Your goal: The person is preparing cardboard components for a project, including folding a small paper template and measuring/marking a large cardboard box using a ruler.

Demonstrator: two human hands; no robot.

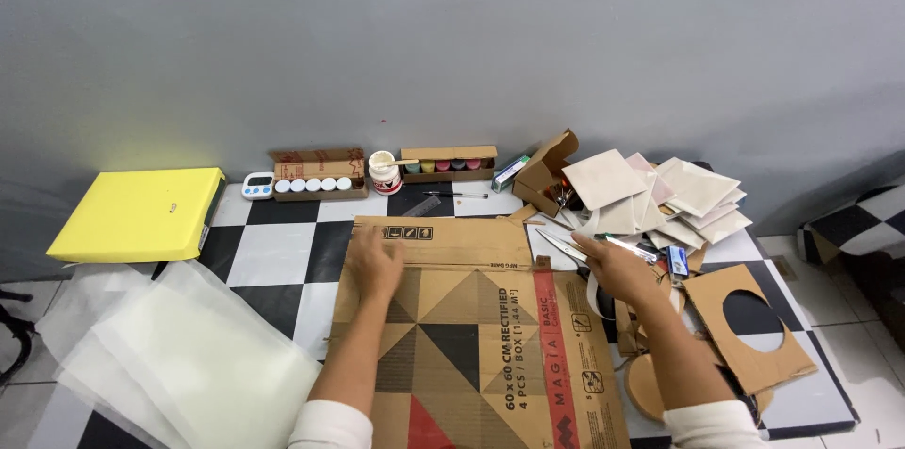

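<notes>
A large flattened cardboard box point(471, 336) with a brown, black and red triangle print lies on the checkered floor in front of me. My left hand point(375, 261) rests flat on its upper left part, fingers spread. My right hand point(615, 270) reaches past the box's right edge and touches a pair of scissors point(566, 246) lying there; whether it grips them is unclear. Next to that hand lie small tools and pens point(650, 249).
A yellow box point(141, 213) sits far left, translucent plastic sheets point(189, 355) below it. Along the wall stand a white timer point(257, 186), paint pots in cardboard trays point(316, 183), a glue jar point(384, 173). Right: pale tiles point(660, 195), cardboard with round hole point(749, 326).
</notes>
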